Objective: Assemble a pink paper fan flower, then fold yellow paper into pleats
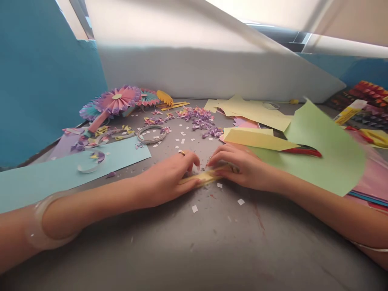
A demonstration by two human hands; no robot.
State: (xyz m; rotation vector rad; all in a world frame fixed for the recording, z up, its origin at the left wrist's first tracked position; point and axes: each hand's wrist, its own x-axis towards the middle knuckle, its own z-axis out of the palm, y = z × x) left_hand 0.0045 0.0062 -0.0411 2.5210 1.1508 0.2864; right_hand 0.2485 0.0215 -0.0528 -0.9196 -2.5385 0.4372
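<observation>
A paper-craft workspace, its grey worktop [194, 242] strewn with coloured paper sheets [321, 149], pleated paper rosettes [117, 101] and snipped scraps [197, 119].

1. Paper strip [203, 177]: pale yellow.
2. Paper rosette [117, 101]: pink-and-lilac pleats, yellow centre.
3. Paper sheet [329, 147]: pale green.
4. Card sheet [72, 173]: pale blue.
5. Tabletop [194, 238]: grey.
6. Folded stack [368, 95]: seemingly red and yellow; blurred.
</observation>
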